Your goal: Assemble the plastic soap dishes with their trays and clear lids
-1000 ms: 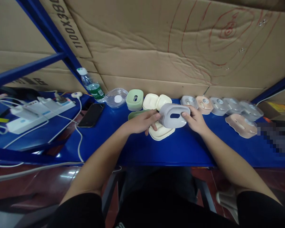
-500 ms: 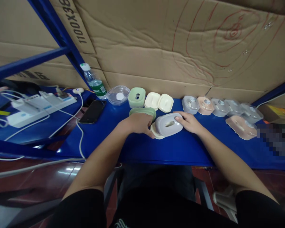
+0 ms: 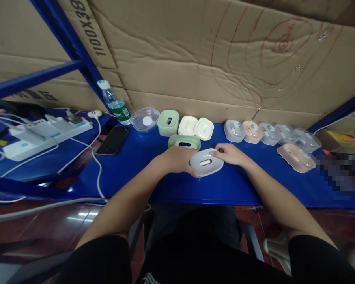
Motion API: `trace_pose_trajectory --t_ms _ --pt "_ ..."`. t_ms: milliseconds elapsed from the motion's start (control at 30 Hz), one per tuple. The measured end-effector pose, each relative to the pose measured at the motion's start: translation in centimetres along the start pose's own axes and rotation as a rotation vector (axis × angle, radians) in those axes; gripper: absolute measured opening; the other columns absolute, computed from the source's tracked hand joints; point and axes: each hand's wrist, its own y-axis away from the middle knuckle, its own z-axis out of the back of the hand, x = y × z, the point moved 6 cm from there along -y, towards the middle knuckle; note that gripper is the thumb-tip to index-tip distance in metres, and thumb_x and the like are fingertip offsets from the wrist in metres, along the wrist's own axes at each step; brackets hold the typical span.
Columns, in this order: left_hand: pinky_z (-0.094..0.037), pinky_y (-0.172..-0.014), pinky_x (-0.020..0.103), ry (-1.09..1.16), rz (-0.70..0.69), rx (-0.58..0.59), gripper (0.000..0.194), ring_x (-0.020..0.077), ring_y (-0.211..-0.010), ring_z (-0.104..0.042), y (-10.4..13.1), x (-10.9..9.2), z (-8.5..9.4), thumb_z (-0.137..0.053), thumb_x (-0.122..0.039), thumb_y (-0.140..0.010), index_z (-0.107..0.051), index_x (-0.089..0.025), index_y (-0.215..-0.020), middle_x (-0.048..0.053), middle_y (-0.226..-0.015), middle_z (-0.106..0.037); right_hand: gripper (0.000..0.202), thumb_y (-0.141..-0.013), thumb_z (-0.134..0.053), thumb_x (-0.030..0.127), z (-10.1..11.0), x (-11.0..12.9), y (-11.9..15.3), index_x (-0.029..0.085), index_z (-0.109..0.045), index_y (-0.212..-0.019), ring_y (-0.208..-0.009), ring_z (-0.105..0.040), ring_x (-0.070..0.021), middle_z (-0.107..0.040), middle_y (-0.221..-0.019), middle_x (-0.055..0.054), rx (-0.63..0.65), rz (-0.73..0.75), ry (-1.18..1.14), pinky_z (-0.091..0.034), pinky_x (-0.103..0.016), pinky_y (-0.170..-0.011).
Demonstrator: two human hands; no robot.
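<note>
My left hand (image 3: 182,161) is closed round the left side of a pale grey plastic box (image 3: 207,167) with an oval slot, tilted over the front of the table. My right hand (image 3: 229,153) pinches the box's upper right edge between thumb and fingers. Through the slot shows a cream-coloured piece; the rest of that piece is hidden. Just behind my left hand is a green slotted box (image 3: 185,142), partly covered by it. Farther back stand another green box (image 3: 168,123), two cream inserts (image 3: 188,125) side by side and a clear plastic lid (image 3: 144,119).
Several grey boxes with clear lids (image 3: 270,134) and a pink one (image 3: 252,132) line the back right, with a larger pink box (image 3: 297,157) before them. At left are a water bottle (image 3: 118,108), a phone (image 3: 114,140), a power strip (image 3: 47,136) and white cables. Cardboard (image 3: 171,71) stands behind.
The grey box has come over the cream piece, which stuck out beneath its left side before. It is now tilted more toward me, and the green box behind shows more.
</note>
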Motion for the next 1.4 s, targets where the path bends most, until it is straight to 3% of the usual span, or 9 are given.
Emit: trace_pose_trajectory --t_ms 200,567,800,900,1033,1133,1200,1267,1400 --pt "-0.051 -0.082 0.038 0.028 0.021 0.08 0.064 0.0352 -0.111 -0.071 0.0 0.3 0.2 -0.086 -0.048 -0.075 -0.071 -0.027 -0.133 0.009 -0.122 -0.079 0.044 -0.093 -0.065 0.065 0.0 0.3 0.5 0.022 -0.072 -0.088 -0.07 -0.062 -0.019 -0.071 -0.076 -0.002 0.008 0.026 -0.013 -0.038 -0.03 -0.063" --pt "-0.046 -0.075 0.033 0.008 -0.041 0.181 0.045 0.0291 -0.103 -0.072 -0.1 -0.1 -0.2 -0.081 -0.046 -0.079 -0.075 -0.025 -0.118 0.006 -0.114 -0.081 0.046 -0.091 -0.067 0.063 -0.1 0.7 0.9 0.022 -0.067 -0.071 -0.066 -0.061 -0.0175 -0.069 -0.069 -0.001 0.047 0.002 0.03 -0.037 -0.031 -0.062" --pt "-0.045 -0.073 0.033 -0.012 -0.047 0.211 0.043 0.0289 -0.102 -0.072 -0.1 0.1 -0.4 -0.08 -0.048 -0.082 -0.076 -0.024 -0.118 0.007 -0.115 -0.08 0.037 -0.096 -0.064 0.057 -0.5 1.2 1.0 0.023 -0.075 -0.106 -0.076 -0.069 -0.0211 -0.078 -0.086 -0.004 0.063 0.032 0.134 -0.039 -0.032 -0.066" --pt "-0.047 -0.075 0.033 0.021 -0.044 0.089 0.042 0.0259 -0.096 -0.071 -0.1 0.7 0.9 -0.081 -0.05 -0.083 -0.077 -0.024 -0.116 0.006 -0.109 -0.08 0.038 -0.1 -0.06 0.056 -0.5 1.0 1.0 0.023 -0.075 -0.11 -0.077 -0.069 -0.0212 -0.078 -0.086 -0.004 0.06 0.056 0.122 -0.04 -0.032 -0.067" --pt "-0.053 -0.088 0.037 0.094 0.148 -0.468 0.038 0.0231 -0.092 -0.069 0.8 4.4 5.9 -0.072 -0.049 -0.094 -0.076 -0.022 -0.12 0.008 -0.113 -0.078 0.039 -0.101 -0.058 0.057 -0.4 0.4 1.0 0.023 -0.075 -0.111 -0.079 -0.071 -0.0222 -0.078 -0.088 -0.004 0.044 0.084 0.093 -0.044 -0.032 -0.069" --pt "-0.047 -0.11 0.049 -0.117 0.419 -0.841 0.037 0.0339 -0.122 -0.063 3.3 8.7 9.3 -0.067 -0.046 -0.096 -0.075 -0.021 -0.122 0.014 -0.131 -0.072 0.043 -0.101 -0.058 0.059 -0.5 0.2 0.9 0.022 -0.075 -0.114 -0.078 -0.071 -0.0231 -0.078 -0.088 -0.005 0.062 0.104 0.069 -0.045 -0.034 -0.069" --pt "-0.039 -0.117 0.057 -0.223 0.613 -0.871 0.041 0.0426 -0.14 -0.051 4.6 11.8 10.1 -0.072 -0.048 -0.091 -0.076 -0.023 -0.123 0.017 -0.146 -0.063 0.044 -0.101 -0.058 0.06 -0.5 0.1 0.9 0.022 -0.075 -0.115 -0.078 -0.072 -0.0235 -0.078 -0.087 -0.005 0.078 0.11 0.055 -0.046 -0.034 -0.068" --pt "-0.033 -0.119 0.064 -0.251 0.757 -0.801 0.045 0.0488 -0.146 -0.043 5.3 14.6 9.9 -0.077 -0.052 -0.085 -0.077 -0.024 -0.121 0.019 -0.153 -0.058 0.046 -0.101 -0.058 0.06 -0.4 0.1 0.9 0.021 -0.076 -0.117 -0.078 -0.072 -0.0239 -0.079 -0.087 -0.006 0.081 0.117 0.045 -0.046 -0.034 -0.068" --pt "-0.027 -0.12 0.069 -0.24 0.825 -0.69 0.025 0.0483 -0.143 -0.045 5.2 17.3 8.7 -0.071 -0.04 -0.086 -0.08 -0.023 -0.103 0.019 -0.145 -0.065 0.047 -0.101 -0.059 0.06 -0.3 0.3 0.9 0.02 -0.076 -0.119 -0.079 -0.073 -0.0244 -0.079 -0.089 -0.007 0.079 0.139 0.026 -0.047 -0.035 -0.07"
